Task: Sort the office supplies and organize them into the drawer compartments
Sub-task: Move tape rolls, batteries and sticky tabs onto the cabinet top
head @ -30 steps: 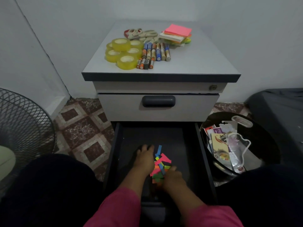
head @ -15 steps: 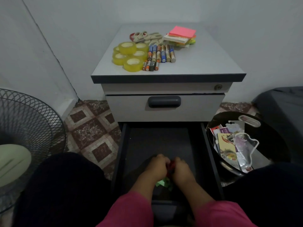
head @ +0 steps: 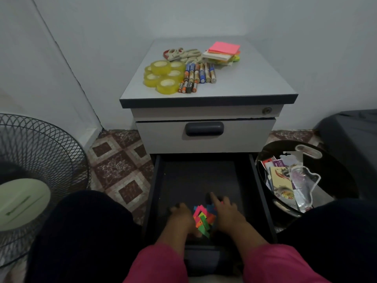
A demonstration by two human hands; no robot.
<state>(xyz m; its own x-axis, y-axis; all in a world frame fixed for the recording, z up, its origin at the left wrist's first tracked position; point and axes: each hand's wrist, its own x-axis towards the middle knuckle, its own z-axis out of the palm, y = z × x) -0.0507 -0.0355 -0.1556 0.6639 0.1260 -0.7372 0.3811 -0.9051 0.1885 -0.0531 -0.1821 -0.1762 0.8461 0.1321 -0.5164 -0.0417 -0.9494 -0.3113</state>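
Note:
The bottom drawer point(head: 157, 190) of the grey cabinet is pulled out, dark inside. A small heap of bright paper flags point(head: 203, 219), pink, green, orange and blue, lies near its front. My left hand point(head: 181, 218) rests at the heap's left side, fingers curved against it. My right hand point(head: 225, 211) lies at the heap's right, fingers spread and index finger stretched forward. On the cabinet top sit several yellow tape rolls point(head: 164, 75), a row of markers and batteries point(head: 196, 76), scissors point(head: 183, 54) and a stack of sticky notes point(head: 223, 52).
A black bin point(head: 334, 180) holding packaging stands right of the drawer. A floor fan point(head: 36, 170) stands at the left on patterned tiles. The upper drawer point(head: 205, 135) is closed. My dark-clothed knees flank the open drawer.
My hands were spread on the flags, then pressed together over them, hiding them. Now they have parted and the coloured heap shows between them, bunched tighter.

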